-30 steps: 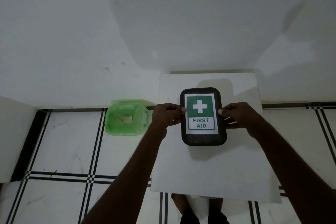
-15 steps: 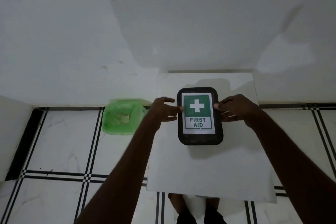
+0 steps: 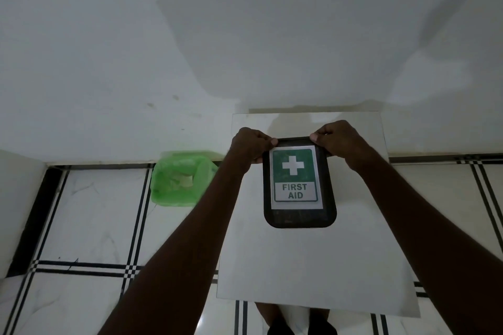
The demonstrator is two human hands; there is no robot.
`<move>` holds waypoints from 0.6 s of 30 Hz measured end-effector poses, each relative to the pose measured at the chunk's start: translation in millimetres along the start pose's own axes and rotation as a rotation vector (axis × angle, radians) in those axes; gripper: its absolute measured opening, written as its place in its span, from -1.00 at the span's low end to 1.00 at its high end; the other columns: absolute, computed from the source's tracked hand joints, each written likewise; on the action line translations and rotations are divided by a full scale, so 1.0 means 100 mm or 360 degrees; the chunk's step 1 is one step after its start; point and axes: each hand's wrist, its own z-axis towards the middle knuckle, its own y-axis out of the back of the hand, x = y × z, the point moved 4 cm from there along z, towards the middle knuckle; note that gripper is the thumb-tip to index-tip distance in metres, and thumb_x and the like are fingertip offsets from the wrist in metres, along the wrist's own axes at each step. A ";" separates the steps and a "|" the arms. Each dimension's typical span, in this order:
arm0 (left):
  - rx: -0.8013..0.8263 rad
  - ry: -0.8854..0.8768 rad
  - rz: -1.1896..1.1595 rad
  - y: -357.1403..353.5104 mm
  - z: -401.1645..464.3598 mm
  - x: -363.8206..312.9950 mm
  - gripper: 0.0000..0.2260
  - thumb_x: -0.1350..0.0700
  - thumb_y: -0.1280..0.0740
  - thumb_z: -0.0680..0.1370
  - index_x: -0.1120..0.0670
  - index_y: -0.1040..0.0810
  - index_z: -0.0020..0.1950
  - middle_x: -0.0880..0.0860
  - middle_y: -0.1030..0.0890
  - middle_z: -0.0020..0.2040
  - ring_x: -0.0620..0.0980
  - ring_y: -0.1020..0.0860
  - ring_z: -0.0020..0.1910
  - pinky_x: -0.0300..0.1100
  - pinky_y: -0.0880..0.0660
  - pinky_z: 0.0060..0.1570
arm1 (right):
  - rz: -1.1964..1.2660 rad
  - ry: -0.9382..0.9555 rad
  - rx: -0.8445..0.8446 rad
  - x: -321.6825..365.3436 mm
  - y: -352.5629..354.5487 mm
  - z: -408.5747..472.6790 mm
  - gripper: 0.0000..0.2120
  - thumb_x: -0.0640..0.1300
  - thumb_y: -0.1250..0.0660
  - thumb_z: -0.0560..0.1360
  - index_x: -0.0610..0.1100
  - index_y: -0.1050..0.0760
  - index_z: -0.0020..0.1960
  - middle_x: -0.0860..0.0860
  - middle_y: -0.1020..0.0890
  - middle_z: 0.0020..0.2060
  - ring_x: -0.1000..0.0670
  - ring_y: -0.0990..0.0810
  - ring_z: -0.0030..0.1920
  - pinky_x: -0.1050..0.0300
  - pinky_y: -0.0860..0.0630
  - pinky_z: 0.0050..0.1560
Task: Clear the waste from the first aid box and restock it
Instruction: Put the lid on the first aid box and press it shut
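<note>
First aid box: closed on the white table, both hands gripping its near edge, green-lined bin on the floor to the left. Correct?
Not quite. The head view shows the left hand and right hand gripping the far edge of the first aid box, not the near one. The rest holds.

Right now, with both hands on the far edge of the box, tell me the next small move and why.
Probably lift the lid's far edge up and toward you. The box lies closed on the white table, and the left hand and right hand each pinch a far corner of it. Nothing inside can be cleared into the green bin until it opens.
</note>
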 end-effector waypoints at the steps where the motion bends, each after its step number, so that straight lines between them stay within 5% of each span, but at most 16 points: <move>1: 0.0004 0.0003 -0.0003 -0.01 0.00 0.00 -0.80 0.13 -0.47 0.49 0.24 -0.64 0.02 0.05 -0.60 -0.28 -0.07 -0.56 -0.30 -0.19 -0.59 -0.23 | -0.0019 0.0008 0.0003 0.00 -0.01 0.00 -0.74 -0.11 -0.40 0.50 -0.31 -0.62 0.04 -0.26 -0.69 -0.05 -0.19 -0.67 -0.05 -0.13 -0.62 0.08; 6: 0.0001 0.0009 0.0002 -0.02 0.02 -0.01 -0.91 0.13 -0.46 0.50 0.15 -0.64 -0.07 0.05 -0.63 -0.23 0.04 -0.62 -0.11 0.03 -0.63 0.04 | -0.0030 0.0022 -0.0093 -0.02 -0.04 0.00 -0.74 -0.09 -0.39 0.50 -0.29 -0.60 0.01 -0.24 -0.67 -0.02 -0.20 -0.64 0.02 -0.22 -0.57 0.13; 10: -0.0213 -0.0219 0.0241 -0.16 -0.07 0.01 -0.84 0.13 -0.32 0.57 0.10 -0.66 0.07 0.11 -0.66 0.06 0.10 -0.60 0.07 0.05 -0.57 0.12 | -0.0173 0.0000 -0.0141 -0.11 -0.22 -0.06 -0.69 -0.01 -0.18 0.61 -0.26 -0.47 0.08 -0.20 -0.60 0.04 -0.15 -0.57 0.04 -0.07 -0.52 0.08; 18: -0.0546 -0.0682 0.0436 -0.40 -0.17 0.17 -0.76 0.15 -0.06 0.67 0.18 -0.50 0.10 0.19 -0.49 0.01 0.13 -0.50 0.00 0.02 -0.49 0.00 | -0.0270 0.0209 -0.0437 -0.24 -0.41 -0.07 -0.69 0.01 0.01 0.66 -0.20 -0.35 0.00 -0.17 -0.51 -0.06 -0.09 -0.51 -0.10 0.06 -0.41 -0.10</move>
